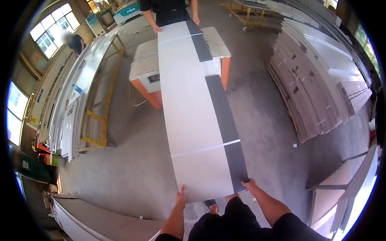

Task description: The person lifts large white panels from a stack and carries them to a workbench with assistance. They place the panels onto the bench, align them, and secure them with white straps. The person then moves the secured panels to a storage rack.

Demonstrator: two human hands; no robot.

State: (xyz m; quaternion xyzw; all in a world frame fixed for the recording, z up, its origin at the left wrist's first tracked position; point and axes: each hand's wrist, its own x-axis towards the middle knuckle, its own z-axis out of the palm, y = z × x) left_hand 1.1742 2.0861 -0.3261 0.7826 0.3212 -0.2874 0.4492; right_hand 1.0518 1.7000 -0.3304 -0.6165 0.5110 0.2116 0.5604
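Supporting the near end of the long white panel (193,116), the left hand (181,197) and right hand (250,185) are gripping its edge, fingers closed on it. Its far half is resting on the orange strapping machine (150,76), where a co-worker's hands (157,29) are steadying it. Next move probably calls for level, coordinated feeding.

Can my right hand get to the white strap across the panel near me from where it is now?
Probably yes. The right hand grips the near right corner of the panel, and the strap crosses the panel's top a short way beyond it with nothing lying between. Reaching it would mean letting go of that corner, though.

Both forearms outstretched — left hand (181,197) and right hand (250,185) gripping, fingers curled.
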